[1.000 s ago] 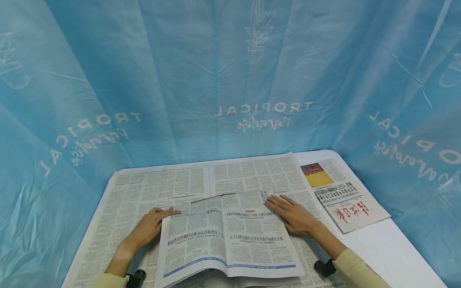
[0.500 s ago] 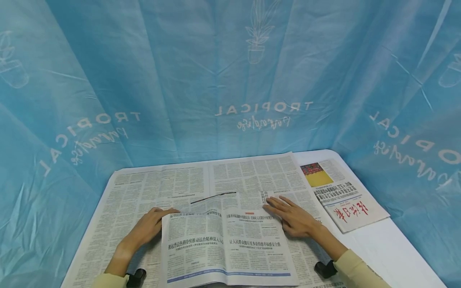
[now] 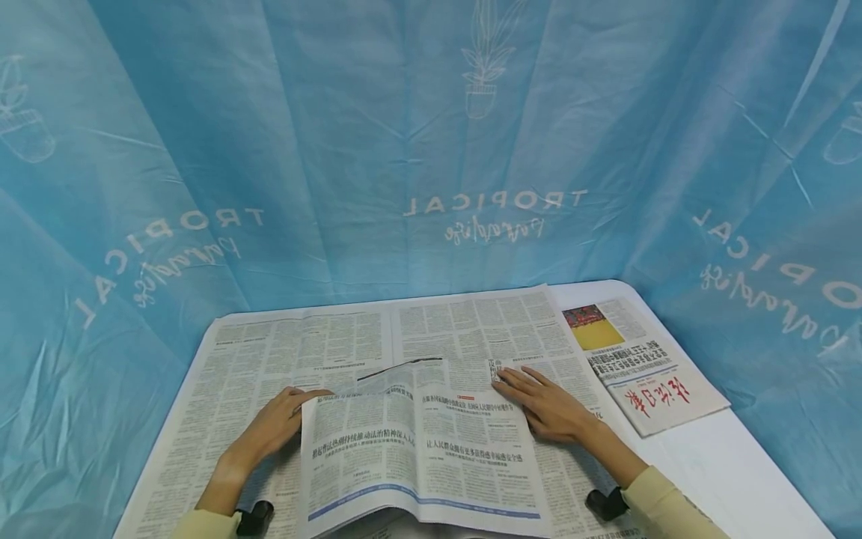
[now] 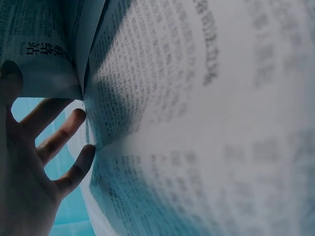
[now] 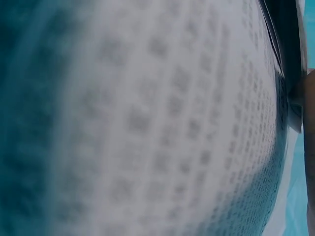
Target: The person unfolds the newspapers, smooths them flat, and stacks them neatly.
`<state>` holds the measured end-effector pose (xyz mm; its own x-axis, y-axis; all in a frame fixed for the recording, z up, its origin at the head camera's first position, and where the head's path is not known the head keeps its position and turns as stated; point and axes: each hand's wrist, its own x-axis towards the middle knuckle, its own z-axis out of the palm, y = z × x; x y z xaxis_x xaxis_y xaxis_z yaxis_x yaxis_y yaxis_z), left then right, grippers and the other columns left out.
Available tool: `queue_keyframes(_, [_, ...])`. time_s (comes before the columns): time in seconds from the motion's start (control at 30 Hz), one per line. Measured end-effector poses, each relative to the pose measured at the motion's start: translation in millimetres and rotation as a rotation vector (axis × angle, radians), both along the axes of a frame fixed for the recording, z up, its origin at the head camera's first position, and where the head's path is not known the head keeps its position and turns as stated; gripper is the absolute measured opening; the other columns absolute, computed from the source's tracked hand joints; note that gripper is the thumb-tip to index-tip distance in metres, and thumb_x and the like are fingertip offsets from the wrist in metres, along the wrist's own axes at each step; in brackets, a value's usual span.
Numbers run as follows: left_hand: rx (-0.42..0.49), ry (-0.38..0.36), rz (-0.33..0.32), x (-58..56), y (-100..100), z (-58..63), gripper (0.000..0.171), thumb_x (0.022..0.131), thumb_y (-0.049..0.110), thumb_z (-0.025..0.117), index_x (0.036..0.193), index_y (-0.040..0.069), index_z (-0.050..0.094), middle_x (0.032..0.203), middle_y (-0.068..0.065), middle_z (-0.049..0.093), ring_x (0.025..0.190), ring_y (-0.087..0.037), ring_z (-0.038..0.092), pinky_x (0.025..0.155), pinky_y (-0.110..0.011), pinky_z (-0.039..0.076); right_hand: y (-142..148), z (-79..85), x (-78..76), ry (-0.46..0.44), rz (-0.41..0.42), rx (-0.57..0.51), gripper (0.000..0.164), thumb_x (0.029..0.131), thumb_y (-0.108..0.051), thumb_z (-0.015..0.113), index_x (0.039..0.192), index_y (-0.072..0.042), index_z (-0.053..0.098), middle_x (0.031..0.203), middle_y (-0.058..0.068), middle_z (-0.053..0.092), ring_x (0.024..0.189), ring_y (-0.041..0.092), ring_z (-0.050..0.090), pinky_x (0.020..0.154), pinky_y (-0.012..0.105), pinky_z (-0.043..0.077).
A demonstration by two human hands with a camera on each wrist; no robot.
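Note:
An opened newspaper [image 3: 471, 464] lies before me on a large spread newspaper sheet [image 3: 236, 374], its near edge bowed up off what is beneath. At its upper left edge my left hand [image 3: 279, 419] pinches the paper. In the left wrist view the thumb [image 4: 11, 81] is on one face of a page, the index finger reaches behind it, and the other fingers are spread. My right hand [image 3: 548, 408] rests at the upper right corner with straight, spread fingers; its thumb is hidden in the head view. The right wrist view shows mostly blurred newsprint [image 5: 187, 118].
On the right side of the white table [image 3: 741, 479] lies a folded newspaper [image 3: 653, 404] with red lettering and a yellow picture. Blue curtains [image 3: 431, 150] hang close behind the table and along both sides.
The opened newspaper's near edge sank toward the sheet below, then bowed up again. The left hand has shifted very slightly; the right hand has hardly moved.

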<state>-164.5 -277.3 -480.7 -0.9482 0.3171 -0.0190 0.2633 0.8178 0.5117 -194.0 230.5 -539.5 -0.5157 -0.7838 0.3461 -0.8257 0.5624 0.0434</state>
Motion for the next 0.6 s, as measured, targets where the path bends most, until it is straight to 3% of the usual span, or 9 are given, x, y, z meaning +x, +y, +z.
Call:
queue_keyframes(0.13, [0.01,0.012,-0.003,0.1,0.1,1.0,0.035,0.106,0.021,0.038,0.13,0.023,0.064,0.113,0.0,0.063,0.092,-0.013,0.047,0.08,-0.041,0.041,1.2,-1.3,0.3,-0.022,-0.004,-0.02,0.061,0.089,-0.01,0.055,0.148,-0.007,0.041,0.15,0.017,0.044,0.135,0.034,0.045,0.109,0.048,0.03])
queue_keyframes(0.3, [0.015,0.037,-0.021,-0.5,-0.4,1.0,0.035,0.106,0.019,0.039,0.129,0.02,0.065,0.117,-0.002,0.065,0.092,-0.013,0.047,0.081,-0.042,0.041,-1.9,1.9,2.2,-0.112,0.011,-0.071,0.074,0.076,-0.006,0.056,0.149,-0.009,0.041,0.151,0.017,0.042,0.137,0.034,0.043,0.11,0.05,0.027])
queue_keyframes(0.43, [0.018,0.077,-0.046,-0.6,-2.4,-0.9,0.034,0.106,0.019,0.04,0.128,0.02,0.066,0.114,0.002,0.065,0.091,-0.008,0.048,0.08,-0.039,0.043,-5.3,4.2,2.8,-0.126,0.023,-0.068,0.069,0.081,-0.006,0.055,0.149,-0.008,0.04,0.152,0.019,0.04,0.137,0.035,0.043,0.11,0.053,0.028])
queue_keyframes(0.47, [0.055,0.084,-0.06,-0.6,-4.6,-2.7,0.033,0.105,0.018,0.041,0.127,0.02,0.066,0.11,0.002,0.063,0.089,-0.007,0.047,0.078,-0.037,0.042,-5.8,4.4,2.8,-0.122,0.022,-0.066,0.068,0.083,-0.006,0.055,0.149,-0.007,0.04,0.152,0.019,0.04,0.137,0.036,0.043,0.11,0.053,0.028])
queue_keyframes(0.6, [0.119,0.371,-0.292,-16.4,-22.1,-30.4,0.042,0.103,0.007,0.046,0.137,0.03,0.055,0.092,-0.001,0.053,0.074,-0.008,0.04,0.062,-0.027,0.036,-6.5,4.3,3.6,-0.119,0.014,-0.053,0.069,0.082,-0.006,0.054,0.149,-0.007,0.038,0.152,0.02,0.039,0.138,0.036,0.042,0.109,0.053,0.028])
